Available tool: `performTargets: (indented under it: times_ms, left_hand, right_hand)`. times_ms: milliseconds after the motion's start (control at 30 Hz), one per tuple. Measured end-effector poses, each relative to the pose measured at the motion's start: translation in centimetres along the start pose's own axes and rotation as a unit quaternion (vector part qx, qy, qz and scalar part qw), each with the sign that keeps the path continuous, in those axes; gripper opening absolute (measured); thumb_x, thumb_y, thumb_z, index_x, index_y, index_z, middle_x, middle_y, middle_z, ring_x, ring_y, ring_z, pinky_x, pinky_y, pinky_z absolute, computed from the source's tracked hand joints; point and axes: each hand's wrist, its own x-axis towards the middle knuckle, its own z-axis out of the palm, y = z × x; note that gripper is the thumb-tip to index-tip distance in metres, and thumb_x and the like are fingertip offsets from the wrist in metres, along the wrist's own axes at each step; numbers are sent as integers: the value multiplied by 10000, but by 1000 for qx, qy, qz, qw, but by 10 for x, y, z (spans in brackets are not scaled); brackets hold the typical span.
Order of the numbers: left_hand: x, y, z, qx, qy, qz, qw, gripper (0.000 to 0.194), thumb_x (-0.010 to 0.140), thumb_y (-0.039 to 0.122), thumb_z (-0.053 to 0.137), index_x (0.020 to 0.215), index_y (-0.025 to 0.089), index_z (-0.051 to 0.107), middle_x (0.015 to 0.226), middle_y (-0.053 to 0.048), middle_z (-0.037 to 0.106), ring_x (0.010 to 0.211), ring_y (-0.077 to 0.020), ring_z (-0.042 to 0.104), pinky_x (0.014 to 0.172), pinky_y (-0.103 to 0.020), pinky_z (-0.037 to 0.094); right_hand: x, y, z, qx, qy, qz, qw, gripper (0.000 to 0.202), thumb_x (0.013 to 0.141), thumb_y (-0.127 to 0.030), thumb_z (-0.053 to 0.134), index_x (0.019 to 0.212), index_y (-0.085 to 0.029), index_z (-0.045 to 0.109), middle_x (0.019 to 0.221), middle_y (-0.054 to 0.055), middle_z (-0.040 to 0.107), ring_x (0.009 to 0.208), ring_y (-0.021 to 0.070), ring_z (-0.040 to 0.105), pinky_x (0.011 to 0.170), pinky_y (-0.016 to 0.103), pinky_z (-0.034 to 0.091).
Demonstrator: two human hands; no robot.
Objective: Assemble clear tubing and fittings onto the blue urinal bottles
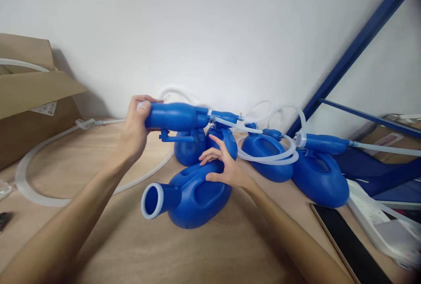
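Note:
My left hand (137,119) is wrapped round the wide end of a blue urinal funnel piece (174,116), raised above the table and lying sideways. A bracket hangs below the funnel, and a pale tube (237,125) is clamped to its narrow end at the right. Below it, a blue urinal bottle (197,198) lies on the table, its white-rimmed mouth facing left towards me. My right hand (223,165) is over the bottle's handle, with the thumb touching it, the index finger raised and the fingers apart. The hand grips nothing that I can see.
Several more blue bottles (266,159) with funnels and coiled tubes stand behind and to the right. An open cardboard box (36,126) is at the left. A phone (345,240) and a power strip (371,220) lie at the right, near a blue metal frame (358,51).

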Motion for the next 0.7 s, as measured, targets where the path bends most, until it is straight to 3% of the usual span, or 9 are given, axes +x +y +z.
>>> performTargets:
  times_ms: [100,167,233,333,433,533,600,700]
  left_hand:
    - [-5,16,4,-56,3,-128,990,408,995,613,520,1099,220,560,1071,-30,629,936,-234,652,678,-320,605]
    - [-16,24,14,-45,-59,-171,982,453,971,655,540,1075,218,593,1000,-30,631,872,-220,655,642,-307,604]
    - [-29,29,24,-19,-126,-172,977,492,967,701,535,1106,238,625,1039,-31,652,852,-211,661,636,-295,604]
    - [-42,33,33,9,-185,-154,971,497,983,712,514,1165,271,654,1094,-26,674,802,-202,658,618,-289,585]
    - [-48,31,34,3,-183,-143,973,490,1014,678,462,1135,258,682,1027,-33,694,694,-189,625,534,-285,523]
    - [-49,27,35,21,-149,-93,984,474,1041,608,424,1034,232,713,977,-48,713,731,-209,647,528,-296,495]
    - [-52,24,36,49,-122,-27,991,452,1052,554,412,991,227,719,1038,-60,737,871,-246,685,628,-327,543]
    - [-54,21,36,89,-82,83,989,416,1071,487,384,1045,229,709,1151,-69,754,989,-274,701,820,-399,578]
  right_hand:
    - [2,-16,-7,-114,88,-84,986,1241,835,-642,809,1669,-392,-75,1625,207,367,1448,368,528,1055,596,574]
    - [3,-32,-16,-266,140,-160,940,1182,825,-566,852,1677,-424,45,1723,175,203,1587,424,314,1167,684,457]
    - [2,-47,-26,-405,135,-237,873,962,860,-453,853,1638,-416,288,1709,138,294,1582,433,328,1201,693,419]
    - [-3,-62,-34,-505,132,-341,782,611,967,-382,734,1531,-283,521,1463,155,631,1375,362,613,1086,534,583]
    - [-9,-69,-29,-543,162,-370,736,449,1047,-478,575,1422,-241,641,1166,115,796,1058,279,776,834,373,664]
    - [-11,-75,-15,-512,186,-354,760,543,961,-551,687,1404,-238,657,991,82,828,813,245,796,645,315,628]
    - [-10,-79,-5,-429,209,-301,825,680,832,-562,819,1400,-230,648,996,80,828,790,253,794,653,322,628]
    - [-4,-82,14,-172,233,-86,953,671,733,-662,837,1219,-218,710,945,67,818,746,248,772,664,347,636]
